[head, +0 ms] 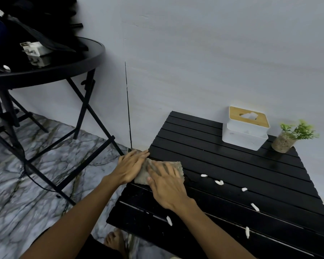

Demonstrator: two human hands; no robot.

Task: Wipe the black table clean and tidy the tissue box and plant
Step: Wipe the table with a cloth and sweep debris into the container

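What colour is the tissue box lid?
Light wooden tan, on the white rectangular tissue box; head view.

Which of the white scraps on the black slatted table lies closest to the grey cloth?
The small white scrap just right of the grey cloth; the other scraps trail farther toward the table's right and near edges.

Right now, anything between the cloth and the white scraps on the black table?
Nothing visible. Bare slats lie between the cloth under both hands and the nearest white scrap. The tissue box and plant stand at the far edge, off that path.

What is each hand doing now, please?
Left hand: open, flat, holding the cloth edge at the table side.
Right hand: open, pressing the cloth.
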